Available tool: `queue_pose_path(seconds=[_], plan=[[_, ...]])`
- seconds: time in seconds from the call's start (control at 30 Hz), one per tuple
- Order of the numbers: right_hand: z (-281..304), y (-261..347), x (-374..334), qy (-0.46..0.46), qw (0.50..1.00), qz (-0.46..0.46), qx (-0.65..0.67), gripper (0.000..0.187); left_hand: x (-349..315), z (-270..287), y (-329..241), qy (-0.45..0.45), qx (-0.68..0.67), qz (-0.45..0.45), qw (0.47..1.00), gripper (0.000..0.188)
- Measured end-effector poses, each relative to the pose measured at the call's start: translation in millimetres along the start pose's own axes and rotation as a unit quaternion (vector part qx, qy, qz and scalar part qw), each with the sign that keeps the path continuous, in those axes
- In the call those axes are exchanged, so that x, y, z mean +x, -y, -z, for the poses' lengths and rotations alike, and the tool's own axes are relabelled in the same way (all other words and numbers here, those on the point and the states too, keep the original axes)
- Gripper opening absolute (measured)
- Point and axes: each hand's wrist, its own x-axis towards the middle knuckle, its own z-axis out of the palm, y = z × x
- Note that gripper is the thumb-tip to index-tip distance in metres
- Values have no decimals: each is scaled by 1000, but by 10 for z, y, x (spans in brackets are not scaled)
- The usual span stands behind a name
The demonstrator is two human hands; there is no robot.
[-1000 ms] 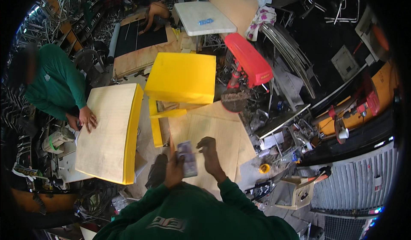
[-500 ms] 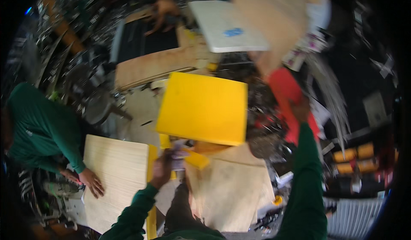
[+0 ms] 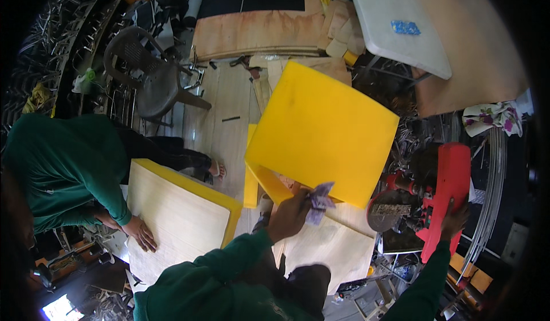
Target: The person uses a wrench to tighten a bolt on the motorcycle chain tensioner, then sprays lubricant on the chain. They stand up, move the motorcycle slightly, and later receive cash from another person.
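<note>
My left hand (image 3: 288,215) is closed on a crumpled purple-and-white slip (image 3: 321,200), paper or thin cloth. Just beyond it sits a large yellow foam block (image 3: 326,132), with a yellow strip and a gap along its near edge. Off to the right, my right hand (image 3: 454,220) rests on a long red panel (image 3: 450,175), fingers stretched along its surface. Dark machine parts and a round plate (image 3: 385,209) sit against the panel's left side. Pale plywood (image 3: 338,252) lies below the foam block, near my legs.
At the left, a person in a green top (image 3: 74,166) rests a hand on a wooden board (image 3: 177,218) backed with yellow foam. A grey plastic chair (image 3: 163,83) stands behind. A white table (image 3: 401,11) is at the far right; metal rods (image 3: 491,189) run beside the red panel.
My view has shifted, so the far table and chair sit differently. The yellow block now appears turned and further right. My left hand still grips the slip; my right is still at the red panel.
</note>
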Motion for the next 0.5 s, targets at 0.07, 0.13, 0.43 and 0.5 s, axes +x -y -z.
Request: queue_pose_path(seconds=[0.07,0.13,0.43,0.5], plan=[[-67,-53,21,9,1000,-6,5,84,119,8,22,-30,-8,9,999,29],[-90,-90,25,11,1000,-3,7,84,127,32,79,-65,17,3,998,31],[-30,-58,10,-5,1000,24,11,87,-348,-443,2189,-90,-179,358,912,37],[-79,-106,31,-21,997,62,32,86,-454,-769,2945,-88,-173,436,878,37]])
